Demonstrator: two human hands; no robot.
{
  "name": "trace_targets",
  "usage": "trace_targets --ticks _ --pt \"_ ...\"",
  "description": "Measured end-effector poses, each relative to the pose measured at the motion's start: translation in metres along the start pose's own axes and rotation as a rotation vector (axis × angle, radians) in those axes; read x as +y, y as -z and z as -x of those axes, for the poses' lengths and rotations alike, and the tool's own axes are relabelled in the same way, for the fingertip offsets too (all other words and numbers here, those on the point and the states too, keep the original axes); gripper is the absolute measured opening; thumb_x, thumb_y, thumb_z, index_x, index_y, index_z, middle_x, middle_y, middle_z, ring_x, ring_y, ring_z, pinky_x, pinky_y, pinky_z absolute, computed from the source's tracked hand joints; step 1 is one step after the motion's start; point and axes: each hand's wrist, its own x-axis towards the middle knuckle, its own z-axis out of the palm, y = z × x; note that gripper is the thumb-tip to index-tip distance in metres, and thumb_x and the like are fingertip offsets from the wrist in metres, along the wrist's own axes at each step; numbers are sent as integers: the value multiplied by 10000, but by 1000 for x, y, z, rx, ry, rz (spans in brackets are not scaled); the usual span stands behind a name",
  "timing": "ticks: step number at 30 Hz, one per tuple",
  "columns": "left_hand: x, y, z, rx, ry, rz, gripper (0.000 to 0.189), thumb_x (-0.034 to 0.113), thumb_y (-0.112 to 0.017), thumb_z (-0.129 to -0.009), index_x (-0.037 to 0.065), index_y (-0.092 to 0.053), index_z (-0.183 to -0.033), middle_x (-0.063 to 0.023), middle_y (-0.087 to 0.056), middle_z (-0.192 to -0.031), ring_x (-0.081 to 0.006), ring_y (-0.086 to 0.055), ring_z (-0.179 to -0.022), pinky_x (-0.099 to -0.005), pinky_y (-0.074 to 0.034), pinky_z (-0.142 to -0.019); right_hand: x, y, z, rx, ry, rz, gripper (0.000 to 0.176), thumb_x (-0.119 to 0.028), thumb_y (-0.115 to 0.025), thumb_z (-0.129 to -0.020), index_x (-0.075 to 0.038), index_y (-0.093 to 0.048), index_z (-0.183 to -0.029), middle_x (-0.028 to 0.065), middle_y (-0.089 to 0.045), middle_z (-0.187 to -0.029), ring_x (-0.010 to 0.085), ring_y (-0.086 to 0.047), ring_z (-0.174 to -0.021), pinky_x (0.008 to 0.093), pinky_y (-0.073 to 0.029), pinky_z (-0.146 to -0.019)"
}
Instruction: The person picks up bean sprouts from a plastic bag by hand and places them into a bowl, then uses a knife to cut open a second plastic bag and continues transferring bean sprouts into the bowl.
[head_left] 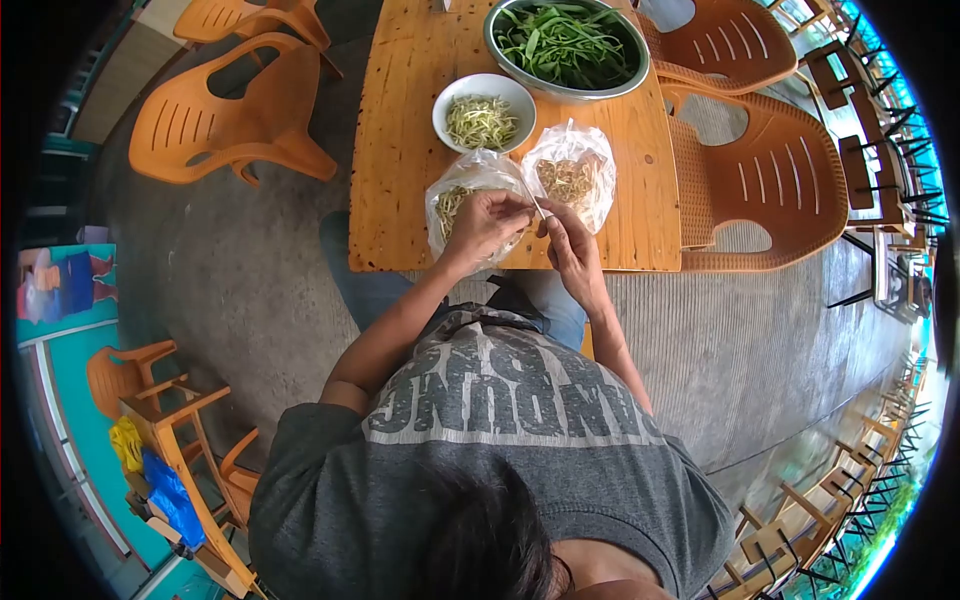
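Two bare hands meet above the tabletop point(395, 120): over a sprout-filled bag point(453, 205), the left hand point(488, 226) draws its fingers together, their grip unclear, at a slim pale sprout point(537, 204) that the right hand point(573, 252) pinches near a second bag point(578, 172). Light and probably brittle, the sprout seems best held by a gentle pinch near its end.

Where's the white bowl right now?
In the head view, the white bowl sits on the wooden table, upper middle of the picture, just beyond the left plastic bag and lower left of the metal basin of greens.
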Motion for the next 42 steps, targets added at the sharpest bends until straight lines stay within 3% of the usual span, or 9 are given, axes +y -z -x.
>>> trace_targets --ticks 7,18,21,24,27,31,34,36,42 --pt "1 -9 -7 -11 -48 -116 85 31 -656 -827 -21 -660 -894 -37 -678 -826 -80 -630 -762 -219 -501 -694 9 8 -3 69 52 18 312 -266 -478 -991 -37 -590 -1171 16 -587 -895 74 -510 -779 234 -429 -661" --pt "9 -30 -6 -26 -76 -339 123 109 -707 -813 3 -715 -875 -34 -698 -770 -64 -627 -680 -208 -502 -637 16 28 -16 275 -112 -152 320 -311 -507 -980 -9 -597 -1037 -11 -530 -721 18 -400 -550 200 -338 -466" --pt "15 -10 6 -9 -15 -330 201 106 -723 -801 13 -690 -976 -43 -692 -819 -57 -618 -679 -198 -501 -634 20 45 -27 361 -15 350 340 -293 -635 -898 21 -662 -1026 -19 -493 -589 37 -392 -570 264 -329 -464" --pt "19 17 21 62 6 -191 289 82 -704 -808 28 -642 -1085 -46 -676 -863 -59 -615 -692 -193 -502 -625 17 55 -35 405 -56 666 205 -170 -682 -820 7 -671 -922 89 -580 -579 105 -503 -500 280 -403 -494" --pt "25 45 30 222 -1 -111 288 75 -690 -819 24 -628 -1096 -40 -664 -862 -65 -609 -714 -193 -495 -624 29 53 -46 495 236 685 141 -126 -666 -804 0 -665 -868 122 -633 -651 150 -539 -475 285 -420 -479" --pt "28 78 31 346 -45 -18 266 72 -674 -839 5 -617 -1090 -29 -650 -863 -54 -590 -749 -192 -476 -633 18 40 -46 528 136 606 136 -129 -676 -800 -4 -671 -854 112 -635 -654 146 -539 -491 282 -431 -498" --pt "29 91 29 384 -16 24 258 75 -651 -859 8 -614 -1106 -32 -655 -900 -65 -606 -788 -195 -486 -670 11 18 -43 411 5 577 148 -143 -695 -803 0 -683 -840 110 -624 -629 112 -501 -491 279 -418 -491" --pt "32 94 30 385 20 98 269 83 -638 -870 15 -610 -1128 -45 -663 -919 -84 -626 -816 -207 -498 -704 19 -7 -48 304 161 452 156 -150 -710 -801 2 -690 -830 98 -627 -624 105 -492 -490 283 -408 -477" --pt "21 91 41 319 80 373 213 72 -543 -892 13 -612 -1085 -19 -622 -863 -89 -595 -776 -228 -500 -715 31 -66 -67 61 241 557 222 -153 -729 -751 -3 -672 -904 164 -662 -771 312 -642 -655 365 -497 -602"
